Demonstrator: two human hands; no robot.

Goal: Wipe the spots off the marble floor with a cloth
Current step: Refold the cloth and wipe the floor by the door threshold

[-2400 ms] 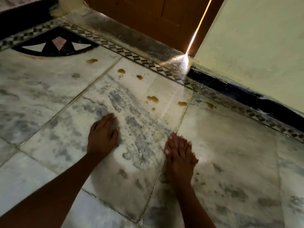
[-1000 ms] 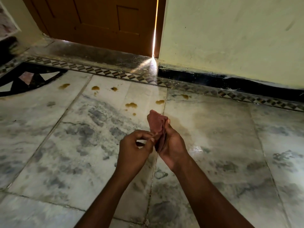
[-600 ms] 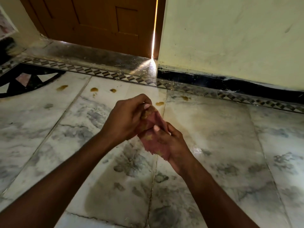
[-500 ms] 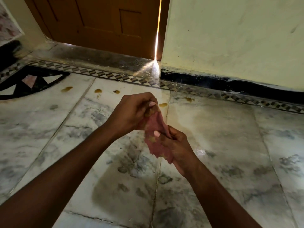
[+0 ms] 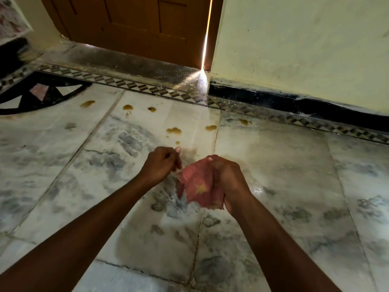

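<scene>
A small pink-red cloth point(image 5: 197, 187) with a yellow star mark hangs crumpled above the marble floor point(image 5: 273, 165). My right hand point(image 5: 228, 179) grips its right side, fingers curled round it. My left hand point(image 5: 161, 164) is close on the cloth's left, fingers curled, and seems to pinch its near corner. Several brown spots lie farther out on the floor: one big spot point(image 5: 173, 131), another spot point(image 5: 211, 127) beside a tile joint, a tiny drop point(image 5: 177, 142) just past my left thumb, and more spots point(image 5: 127, 107) toward the border.
A wooden door point(image 5: 136, 24) stands slightly ajar at the back, with a dark threshold point(image 5: 126, 60). A pale wall point(image 5: 294, 43) with black skirting point(image 5: 294, 102) runs along the right. A checkered border strip point(image 5: 147, 88) and a black inlay pattern point(image 5: 31, 95) edge the marble.
Both hands first lay on the floor, then lifted with the cloth between them. My left hand has since moved from the cloth's top down to its left side, and the cloth has spread wider.
</scene>
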